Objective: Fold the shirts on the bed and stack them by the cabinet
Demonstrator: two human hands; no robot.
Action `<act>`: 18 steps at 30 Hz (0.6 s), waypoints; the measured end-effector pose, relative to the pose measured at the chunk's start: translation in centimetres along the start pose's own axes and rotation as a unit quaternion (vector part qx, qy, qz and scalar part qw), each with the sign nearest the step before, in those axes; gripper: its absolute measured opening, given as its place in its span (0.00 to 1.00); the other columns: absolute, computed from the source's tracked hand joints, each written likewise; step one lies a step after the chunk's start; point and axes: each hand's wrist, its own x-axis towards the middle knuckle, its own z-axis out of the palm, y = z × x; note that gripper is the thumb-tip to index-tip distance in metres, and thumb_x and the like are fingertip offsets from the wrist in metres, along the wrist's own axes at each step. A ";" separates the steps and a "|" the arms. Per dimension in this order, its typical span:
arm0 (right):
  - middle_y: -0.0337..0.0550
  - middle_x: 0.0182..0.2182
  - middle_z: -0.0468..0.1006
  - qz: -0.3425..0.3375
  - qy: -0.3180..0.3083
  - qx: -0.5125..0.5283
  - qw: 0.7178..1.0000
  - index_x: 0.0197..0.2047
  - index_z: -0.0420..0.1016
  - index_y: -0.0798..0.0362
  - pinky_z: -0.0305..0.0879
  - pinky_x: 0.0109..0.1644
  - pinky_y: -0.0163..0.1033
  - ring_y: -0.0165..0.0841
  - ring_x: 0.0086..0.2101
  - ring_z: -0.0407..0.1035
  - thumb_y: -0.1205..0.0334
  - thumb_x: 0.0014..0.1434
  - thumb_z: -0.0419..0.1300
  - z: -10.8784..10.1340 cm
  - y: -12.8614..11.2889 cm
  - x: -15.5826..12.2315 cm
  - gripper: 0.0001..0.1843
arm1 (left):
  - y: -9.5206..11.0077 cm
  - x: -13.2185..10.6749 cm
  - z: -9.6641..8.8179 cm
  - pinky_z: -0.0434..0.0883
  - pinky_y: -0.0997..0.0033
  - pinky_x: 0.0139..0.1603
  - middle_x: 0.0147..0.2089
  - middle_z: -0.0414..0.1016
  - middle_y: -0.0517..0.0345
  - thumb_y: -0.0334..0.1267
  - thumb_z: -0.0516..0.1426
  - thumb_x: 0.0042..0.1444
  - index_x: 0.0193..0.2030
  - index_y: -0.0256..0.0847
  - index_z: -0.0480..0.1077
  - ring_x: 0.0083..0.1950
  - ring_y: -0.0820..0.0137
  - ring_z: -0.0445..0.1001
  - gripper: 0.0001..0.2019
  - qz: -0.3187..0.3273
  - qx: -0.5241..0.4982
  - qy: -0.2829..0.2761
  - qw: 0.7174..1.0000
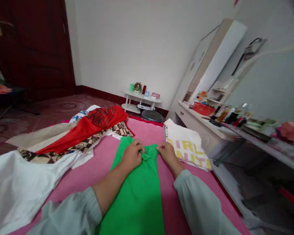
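A bright green garment (pixel 142 195) lies lengthwise in front of me on a pink-covered surface (pixel 142 129), its near end running out of view at the bottom. My left hand (pixel 132 156) is closed on the fabric near the middle of its far edge, where the cloth bunches into small folds. At the far right corner of the same garment, my right hand (pixel 167 152) pinches the edge between thumb and fingers. Its exact kind, such as shirt or dress, I cannot make out.
To the left are piled clothes: a red garment (pixel 88 127), a checked brown one (pixel 75 147) and a white one (pixel 22 186). A folded white shirt (pixel 186 140) with yellow and pink letters lies at right. Beyond it stands a dressing table (pixel 203 122); a low white stand (pixel 142 95) is against the wall.
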 end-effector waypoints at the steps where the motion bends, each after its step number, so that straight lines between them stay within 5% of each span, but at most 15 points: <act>1: 0.41 0.26 0.77 0.000 0.003 -0.001 1.000 0.26 0.77 0.57 0.58 0.37 0.32 0.30 0.31 0.69 0.67 0.54 0.61 0.3 -0.2 0.3 0.07 | 0.1 0.0 0.0 0.67 0.67 0.42 0.35 0.65 0.56 0.18 0.47 0.39 0.26 0.39 0.68 0.41 0.67 0.68 0.15 0.007 -0.003 0.010 1.000; 8: 0.46 0.34 0.76 0.020 0.021 -0.046 0.999 0.31 0.77 0.57 0.56 0.34 0.34 0.32 0.34 0.69 0.66 0.56 0.59 2.0 -1.9 0.6 0.06 | 0.9 -0.3 -0.7 0.68 0.68 0.46 0.38 0.65 0.56 0.19 0.47 0.43 0.29 0.40 0.67 0.42 0.69 0.68 0.14 0.025 -0.006 0.098 0.995; 13: 0.46 0.42 0.74 0.001 0.047 -0.130 0.990 0.37 0.78 0.51 0.56 0.33 0.34 0.32 0.36 0.70 0.67 0.55 0.58 0.6 -4.2 0.0 0.08 | 1.3 -0.5 -1.1 0.67 0.68 0.46 0.38 0.65 0.56 0.20 0.46 0.44 0.29 0.40 0.67 0.43 0.69 0.68 0.14 0.033 -0.010 0.137 0.990; 18: 0.40 0.35 0.79 -0.046 0.017 -0.095 0.994 0.37 0.80 0.46 0.58 0.36 0.35 0.33 0.36 0.72 0.63 0.56 0.59 -0.5 -6.4 -0.3 0.08 | 1.3 -0.4 -1.2 0.67 0.68 0.45 0.38 0.64 0.56 0.20 0.46 0.45 0.29 0.41 0.67 0.42 0.68 0.68 0.14 0.037 -0.018 0.143 0.989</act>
